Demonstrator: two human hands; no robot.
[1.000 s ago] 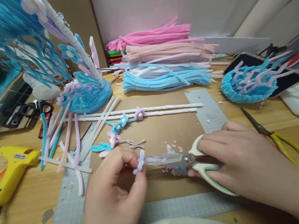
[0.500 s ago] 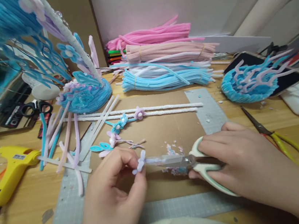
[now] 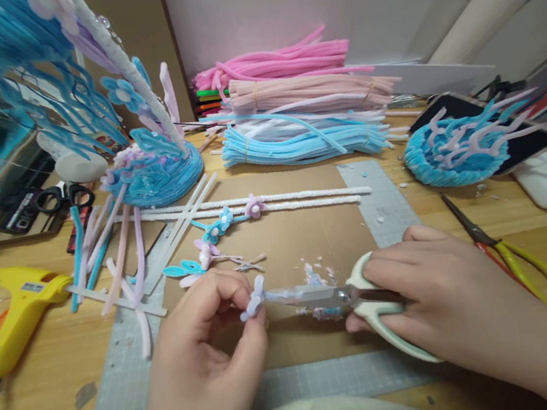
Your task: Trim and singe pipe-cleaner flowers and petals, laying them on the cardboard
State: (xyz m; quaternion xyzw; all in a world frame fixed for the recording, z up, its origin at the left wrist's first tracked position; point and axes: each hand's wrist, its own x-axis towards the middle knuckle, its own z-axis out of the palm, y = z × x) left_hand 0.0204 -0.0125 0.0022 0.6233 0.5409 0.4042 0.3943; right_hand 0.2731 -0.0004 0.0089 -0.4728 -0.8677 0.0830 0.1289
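Between the thumb and fingers of my left hand [image 3: 216, 347] is a small pale lilac pipe-cleaner flower [image 3: 254, 298], its stem pointing right. My right hand [image 3: 420, 286] grips the scissors [image 3: 373, 293] by their pale green handles. The blades reach left along the flower's stem, and the stem's end is hidden at them. Beneath the blades, fuzzy pink and blue clippings [image 3: 323, 313] lie on the brown cardboard sheet [image 3: 317, 347]. Finished blue and lilac flowers [image 3: 220, 224] and a leafy sprig [image 3: 186, 269] lie just beyond my left hand.
A yellow glue gun [image 3: 16, 319] lies at left, near loose pipe cleaners [image 3: 134, 257]. Yellow-handled scissors [image 3: 506, 255] lie at right. Bundled pipe cleaners [image 3: 303, 140] are stacked at the back. A blue pipe-cleaner sculpture [image 3: 164, 179] stands back left; a round blue piece [image 3: 453, 154] sits right.
The scissors and both hands have stayed in nearly the same place. The flower has shifted very slightly left, and its stem still lies along the blades.
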